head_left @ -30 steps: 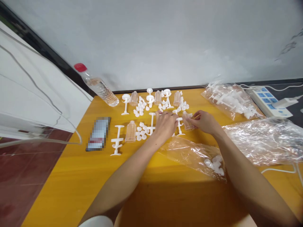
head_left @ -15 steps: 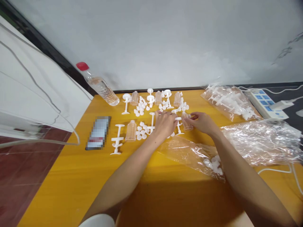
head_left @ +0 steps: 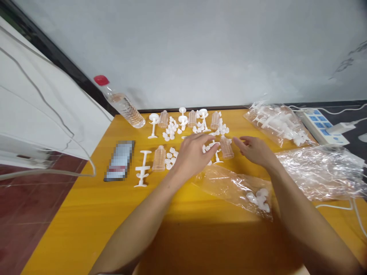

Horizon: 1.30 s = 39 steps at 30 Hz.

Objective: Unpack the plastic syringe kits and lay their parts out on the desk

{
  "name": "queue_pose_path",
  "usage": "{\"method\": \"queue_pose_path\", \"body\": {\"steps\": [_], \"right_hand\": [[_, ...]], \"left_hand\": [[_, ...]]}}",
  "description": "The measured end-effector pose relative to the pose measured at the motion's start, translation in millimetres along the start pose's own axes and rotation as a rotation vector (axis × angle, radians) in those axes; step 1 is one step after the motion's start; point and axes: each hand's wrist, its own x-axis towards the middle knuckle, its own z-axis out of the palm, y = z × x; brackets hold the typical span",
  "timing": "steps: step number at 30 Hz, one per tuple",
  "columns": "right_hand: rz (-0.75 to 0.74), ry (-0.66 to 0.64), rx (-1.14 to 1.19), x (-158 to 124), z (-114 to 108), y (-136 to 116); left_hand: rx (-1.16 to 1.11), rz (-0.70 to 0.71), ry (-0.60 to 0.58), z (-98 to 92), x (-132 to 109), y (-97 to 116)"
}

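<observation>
My left hand (head_left: pixel 196 151) hovers over the middle of the table, thumb and fingers apart, with nothing seen in it. Beside its thumb stands a white plastic stand-like piece (head_left: pixel 218 154), and small white caps (head_left: pixel 206 148) lie under the fingers. My right hand (head_left: pixel 250 149) is open just right of a clear ribbed plastic bottle (head_left: pixel 227 148), apart from it. Further left are another clear bottle (head_left: pixel 159 158), a white stand-like piece (head_left: pixel 142 168) and more white caps (head_left: pixel 171 156). A back row repeats such pieces, with a clear bottle (head_left: pixel 192 119) among them.
A thin plastic bag (head_left: pixel 229 185) with white caps lies in front of my hands. At right are a bag of white parts (head_left: pixel 279 122), crumpled clear plastic (head_left: pixel 323 172) and a power strip (head_left: pixel 323 126). At left stand a water bottle (head_left: pixel 126 109) and a phone (head_left: pixel 119 160).
My right hand has let go of the clear bottle and drawn back to the right. My left hand has shifted slightly left and nearer, its thumb now apart from the white piece.
</observation>
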Motion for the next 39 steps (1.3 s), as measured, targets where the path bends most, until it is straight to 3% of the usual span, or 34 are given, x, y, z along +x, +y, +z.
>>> {"method": "queue_pose_path", "body": {"steps": [4, 7, 10, 12, 13, 16, 17, 18, 21, 22, 25, 28, 32, 37, 39], "right_hand": [[-0.072, 0.2, -0.037, -85.8, -10.1, 22.1], [-0.215, 0.361, -0.133, -144.7, 7.5, 47.1], [-0.321, 0.363, -0.138, -168.9, 35.7, 69.6], [-0.37, 0.315, -0.08, -168.7, 50.7, 80.1], [-0.387, 0.296, -0.043, -166.3, 55.8, 83.9], [-0.387, 0.288, 0.057, -159.7, 62.5, 90.0], [-0.373, 0.285, 0.087, -159.3, 63.2, 91.0], [-0.355, 0.273, 0.113, -159.8, 63.6, 91.7], [-0.286, 0.252, 0.166, -165.7, 65.8, 92.9], [-0.253, 0.27, 0.18, -168.1, 67.1, 93.0], [-0.141, 0.366, 0.239, -172.5, 71.8, 92.5], [-0.041, 0.399, 0.416, -170.3, 75.3, 90.6], [0.155, 0.337, 0.684, -164.3, 73.2, 87.3], [0.262, 0.232, 0.491, -161.2, 63.9, 90.2], [0.263, 0.14, 0.514, -157.4, 61.5, 90.9]], "left_hand": [[-0.307, -0.152, -0.046, -35.5, -52.2, 13.8], [-0.328, -0.346, -0.265, -41.0, -87.9, 6.3], [-0.412, -0.463, -0.546, -33.5, -110.9, -4.3], [-0.452, -0.507, -0.569, -28.7, -120.5, -8.6], [-0.421, -0.522, -0.472, -27.4, -124.2, -10.1], [-0.232, -0.533, -0.001, -28.0, -133.6, -13.4], [-0.229, -0.553, 0.045, -29.4, -136.8, -14.4], [-0.273, -0.582, -0.002, -30.9, -140.3, -15.3], [-0.519, -0.675, -0.323, -35.2, -151.3, -17.6], [-0.582, -0.686, -0.375, -35.7, -154.5, -18.4], [-0.718, -0.694, -0.379, -31.9, -158.5, -21.5], [-0.89, -0.699, -0.463, -18.1, -152.5, -25.6], [-1.005, -0.724, -0.518, 4.5, -142.0, -30.5], [-0.945, -0.812, -0.454, 12.5, -144.3, -33.7], [-0.963, -0.837, -0.462, 11.7, -146.8, -34.9]]}}
